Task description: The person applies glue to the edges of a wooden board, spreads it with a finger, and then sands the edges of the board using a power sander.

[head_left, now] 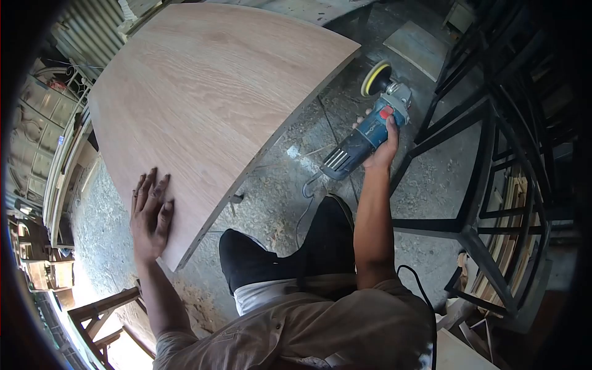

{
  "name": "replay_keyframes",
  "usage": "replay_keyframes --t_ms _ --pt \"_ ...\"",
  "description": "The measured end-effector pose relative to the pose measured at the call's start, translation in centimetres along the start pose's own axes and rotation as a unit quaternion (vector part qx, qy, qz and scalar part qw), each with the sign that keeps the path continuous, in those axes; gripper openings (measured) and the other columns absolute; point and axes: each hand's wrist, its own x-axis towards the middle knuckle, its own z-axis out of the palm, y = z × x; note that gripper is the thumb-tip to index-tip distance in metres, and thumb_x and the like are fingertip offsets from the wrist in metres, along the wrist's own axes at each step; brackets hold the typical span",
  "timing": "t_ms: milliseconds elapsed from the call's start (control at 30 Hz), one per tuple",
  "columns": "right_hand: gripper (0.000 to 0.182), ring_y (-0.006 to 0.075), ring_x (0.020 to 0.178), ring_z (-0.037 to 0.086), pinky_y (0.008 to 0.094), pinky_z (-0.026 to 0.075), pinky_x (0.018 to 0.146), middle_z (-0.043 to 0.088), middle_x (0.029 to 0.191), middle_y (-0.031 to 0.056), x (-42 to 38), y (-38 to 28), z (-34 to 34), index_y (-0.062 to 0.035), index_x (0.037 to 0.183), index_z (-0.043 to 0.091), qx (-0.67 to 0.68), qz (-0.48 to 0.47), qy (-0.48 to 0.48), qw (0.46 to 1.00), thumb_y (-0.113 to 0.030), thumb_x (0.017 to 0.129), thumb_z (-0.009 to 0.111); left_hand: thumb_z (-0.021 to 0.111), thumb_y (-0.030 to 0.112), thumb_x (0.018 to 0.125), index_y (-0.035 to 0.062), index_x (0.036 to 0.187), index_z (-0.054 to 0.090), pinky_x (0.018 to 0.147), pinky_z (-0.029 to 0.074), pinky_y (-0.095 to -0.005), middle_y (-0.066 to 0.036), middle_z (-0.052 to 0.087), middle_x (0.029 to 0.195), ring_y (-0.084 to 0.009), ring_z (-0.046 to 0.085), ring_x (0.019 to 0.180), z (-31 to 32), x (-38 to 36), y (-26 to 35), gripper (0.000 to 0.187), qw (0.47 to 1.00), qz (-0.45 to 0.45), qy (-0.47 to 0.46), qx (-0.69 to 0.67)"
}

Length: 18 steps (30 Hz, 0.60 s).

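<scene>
A broad wooden board (203, 92) with pale grain spreads across the upper left of the head view. Flat on its near corner rests my left hand (150, 213), fingers apart. To the right of the board, my right hand (385, 145) is wrapped round a blue and black angle grinder (370, 132) with a red switch. The tool's round pad (376, 78), edged in yellow, points up and is off the board. A cord runs from its rear end down toward the floor.
Black metal frames (468, 185) stand close on the right, with wood strips (512, 209) stacked behind them. A flat panel (418, 49) lies on the dusty concrete floor (271, 203). At lower left is a wooden frame (105, 302). More boards (61, 179) lean at far left.
</scene>
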Motion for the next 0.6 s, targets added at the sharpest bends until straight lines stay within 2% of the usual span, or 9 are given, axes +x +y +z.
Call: replay_keyframes --t_ms 67,300,600 --pt "0.055 0.0304 0.082 0.063 0.0435 0.053 0.074 0.059 0.101 0.0156 1.4 0.9 -2.2 -0.0024 0.126 0.047 0.023 -0.025 -0.059 0.998 -0.039 0.087 0.062 0.048 0.044 0.093 0.0080 0.132 0.057 0.115 0.023 -0.0459 -0.016 0.046 0.144 -0.0363 0.035 0.138 0.5 -0.9 1.3 0.053 1.000 -0.012 0.011 -0.012" --pt "0.055 0.0289 0.079 0.064 0.0418 0.054 0.070 0.060 0.097 0.0162 5.5 2.5 -4.4 0.0009 0.123 0.047 -0.012 -0.055 -0.139 0.989 -0.038 0.087 0.062 0.054 0.040 0.085 0.0056 0.131 0.058 0.113 0.024 -0.0435 -0.017 0.048 0.142 -0.0330 0.037 0.137 1.6 -1.0 1.0 0.058 0.996 -0.038 0.047 -0.063" --pt "0.056 0.0262 0.074 0.064 0.0385 0.055 0.065 0.060 0.095 0.0152 7.7 1.8 -2.9 0.0006 0.122 0.049 -0.025 -0.030 -0.136 0.990 -0.040 0.086 0.063 0.055 0.040 0.086 0.0026 0.130 0.058 0.114 0.021 -0.0449 -0.018 0.046 0.144 -0.0335 0.035 0.138 1.1 -0.1 0.9 0.058 0.996 -0.058 0.019 -0.061"
